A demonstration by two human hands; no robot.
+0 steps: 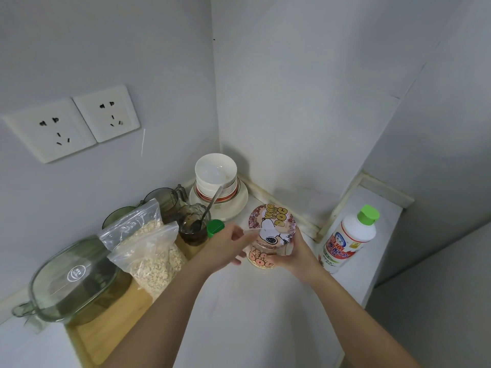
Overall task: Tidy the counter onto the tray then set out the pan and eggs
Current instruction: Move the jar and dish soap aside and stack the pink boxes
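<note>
My right grip (293,252) is wrapped around the far side of a printed cup (267,248), clenched on its wall and holding it just above the white bench (252,309). My left grip (225,248) is half curled, thumb and fingers pinching the edge of the cup's cartoon lid (272,224), which tilts up toward me. I cannot tell whether the lid is sealed or loose.

Just left of my left grip, a green cap (214,227) shows; the bottle under it is hidden behind my hand. Beyond that sits one dark glass (195,225) with one spoon (210,208) leaning in it. Behind both grips, in the corner, bowls (215,172) are stacked on a plate (225,205); I count at least two bowls, the lower ones hard to separate.

Further left, two clear bags of oats (148,251) stand on the wooden tray (111,322), beside one glass dish (71,280). The tray's near end is covered by my left forearm. Two or three greenish glass vessels (164,199) behind the bags are mostly hidden.

Right of my right grip stands one white bottle (348,240) with a green cap. Two wall sockets (71,123) sit up to the left.
</note>
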